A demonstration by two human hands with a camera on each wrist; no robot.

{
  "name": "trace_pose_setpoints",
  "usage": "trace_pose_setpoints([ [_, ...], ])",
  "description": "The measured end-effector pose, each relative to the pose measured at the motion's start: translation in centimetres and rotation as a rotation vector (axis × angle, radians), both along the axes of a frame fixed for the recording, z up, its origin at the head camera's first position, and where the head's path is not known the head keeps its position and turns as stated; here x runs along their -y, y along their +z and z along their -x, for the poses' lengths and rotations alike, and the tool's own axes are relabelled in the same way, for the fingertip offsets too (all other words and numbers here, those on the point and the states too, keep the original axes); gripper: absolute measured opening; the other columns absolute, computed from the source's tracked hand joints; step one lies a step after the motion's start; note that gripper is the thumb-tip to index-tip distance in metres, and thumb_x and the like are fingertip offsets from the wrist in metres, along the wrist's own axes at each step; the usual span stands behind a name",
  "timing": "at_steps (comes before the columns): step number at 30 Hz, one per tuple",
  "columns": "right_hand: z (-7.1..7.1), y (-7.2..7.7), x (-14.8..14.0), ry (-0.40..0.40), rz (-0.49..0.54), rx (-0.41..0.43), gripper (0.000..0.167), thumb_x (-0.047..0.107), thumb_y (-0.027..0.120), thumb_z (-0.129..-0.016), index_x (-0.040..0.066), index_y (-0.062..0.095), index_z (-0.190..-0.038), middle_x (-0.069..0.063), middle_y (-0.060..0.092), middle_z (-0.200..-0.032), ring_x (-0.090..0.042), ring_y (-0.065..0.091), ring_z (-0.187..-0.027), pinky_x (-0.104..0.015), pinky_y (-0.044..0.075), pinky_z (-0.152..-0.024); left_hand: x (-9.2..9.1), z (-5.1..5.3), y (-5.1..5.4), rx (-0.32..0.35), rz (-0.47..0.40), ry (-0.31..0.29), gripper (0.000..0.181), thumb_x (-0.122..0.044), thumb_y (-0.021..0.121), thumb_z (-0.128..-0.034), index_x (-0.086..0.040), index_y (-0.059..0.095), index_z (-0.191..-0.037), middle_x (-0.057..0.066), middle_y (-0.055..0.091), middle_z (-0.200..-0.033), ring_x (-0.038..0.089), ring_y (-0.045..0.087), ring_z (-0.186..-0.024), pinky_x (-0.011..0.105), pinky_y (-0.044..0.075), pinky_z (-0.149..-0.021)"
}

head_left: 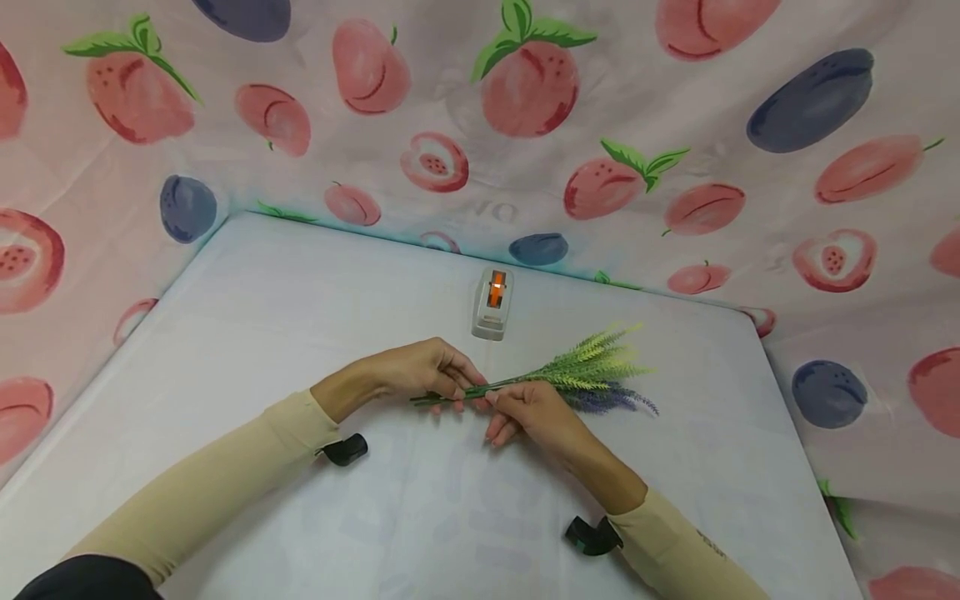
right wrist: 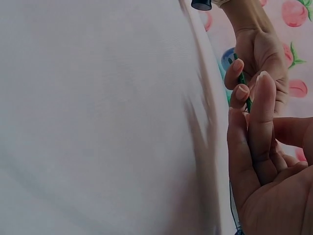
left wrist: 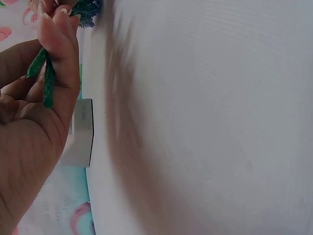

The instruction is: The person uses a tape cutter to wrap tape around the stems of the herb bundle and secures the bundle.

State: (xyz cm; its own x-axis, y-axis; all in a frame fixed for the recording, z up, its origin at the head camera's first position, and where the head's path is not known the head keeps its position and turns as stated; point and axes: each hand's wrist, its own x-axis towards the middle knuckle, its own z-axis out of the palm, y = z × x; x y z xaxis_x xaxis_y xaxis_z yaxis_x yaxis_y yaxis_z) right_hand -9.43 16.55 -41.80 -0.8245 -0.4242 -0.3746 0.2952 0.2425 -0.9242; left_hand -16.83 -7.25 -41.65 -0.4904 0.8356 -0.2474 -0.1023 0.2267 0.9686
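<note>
A bunch of artificial flowers, with yellow-green sprigs and purple lavender-like ones, is held above the white table, its heads pointing right. My left hand grips the green stems near their cut ends. Two stem ends stick out past its curled fingers in the left wrist view. Just below the sprigs, my right hand pinches the same stems between thumb and forefinger. From the right wrist, the right hand partly covers the stems, and its other fingers extend.
Behind the hands stands a small grey tape-dispenser-like device with an orange part in its slot. The white table is bordered at the back and sides by a fruit-printed cloth. A black wrist camera hangs under each sleeve.
</note>
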Motion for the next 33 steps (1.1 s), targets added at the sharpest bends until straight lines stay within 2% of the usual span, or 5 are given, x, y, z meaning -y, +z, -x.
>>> trace_pose_setpoints([
  [14, 0.1, 1.5, -0.5, -0.047, -0.087, -0.150, 0.030, 0.020, 0.054, -0.107, -0.005, 0.067, -0.119, -0.010, 0.073, -0.080, -0.020, 0.072, -0.071, -0.034, 0.059, -0.074, 0.0, 0.1, 0.1, -0.038, 0.022, 0.008, 0.037, 0.011, 0.053, -0.0932, 0.004, 0.066, -0.127, 0.022, 0.073, -0.113, 0.024, 0.070, -0.089, 0.027, 0.055, -0.062],
  [19, -0.3, 1.7, -0.6, -0.019, -0.244, -0.410, 0.022, 0.012, 0.060, -0.103, 0.004, 0.071, -0.121, -0.008, 0.073, -0.082, -0.022, 0.072, -0.072, -0.033, 0.058, -0.066, 0.1, 0.0, 0.2, -0.036, 0.026, 0.011, 0.037, 0.011, 0.053, -0.0933, 0.003, 0.067, -0.127, 0.023, 0.073, -0.110, 0.027, 0.069, -0.090, 0.028, 0.055, -0.063],
  [24, -0.4, 1.7, -0.6, 0.033, -0.437, -0.711, 0.024, 0.008, 0.066, -0.098, 0.013, 0.076, -0.119, -0.001, 0.075, -0.086, -0.010, 0.064, -0.066, -0.025, 0.049, -0.059, 0.2, 0.0, 0.3, -0.014, 0.017, 0.007, 0.038, 0.010, 0.054, -0.0946, 0.003, 0.065, -0.130, 0.022, 0.073, -0.111, 0.029, 0.069, -0.092, 0.029, 0.055, -0.064],
  [29, -0.4, 1.5, -0.6, 0.077, -0.561, -0.857, 0.029, 0.009, 0.071, -0.094, 0.017, 0.077, -0.121, 0.001, 0.078, -0.098, -0.002, 0.050, -0.063, -0.022, 0.043, -0.058, 0.1, 0.1, 0.4, 0.007, 0.013, 0.013, 0.037, 0.011, 0.053, -0.0957, 0.005, 0.062, -0.131, 0.022, 0.073, -0.114, 0.027, 0.070, -0.092, 0.028, 0.055, -0.064],
  [33, -0.3, 1.4, -0.5, 0.091, -0.644, -0.909, 0.032, 0.011, 0.075, -0.092, 0.019, 0.076, -0.122, 0.005, 0.076, -0.085, 0.000, 0.046, -0.058, -0.021, 0.040, -0.054, 0.1, 0.2, 0.3, 0.021, 0.006, 0.021, 0.035, 0.013, 0.053, -0.0957, 0.006, 0.061, -0.129, 0.024, 0.072, -0.114, 0.025, 0.069, -0.089, 0.027, 0.054, -0.062],
])
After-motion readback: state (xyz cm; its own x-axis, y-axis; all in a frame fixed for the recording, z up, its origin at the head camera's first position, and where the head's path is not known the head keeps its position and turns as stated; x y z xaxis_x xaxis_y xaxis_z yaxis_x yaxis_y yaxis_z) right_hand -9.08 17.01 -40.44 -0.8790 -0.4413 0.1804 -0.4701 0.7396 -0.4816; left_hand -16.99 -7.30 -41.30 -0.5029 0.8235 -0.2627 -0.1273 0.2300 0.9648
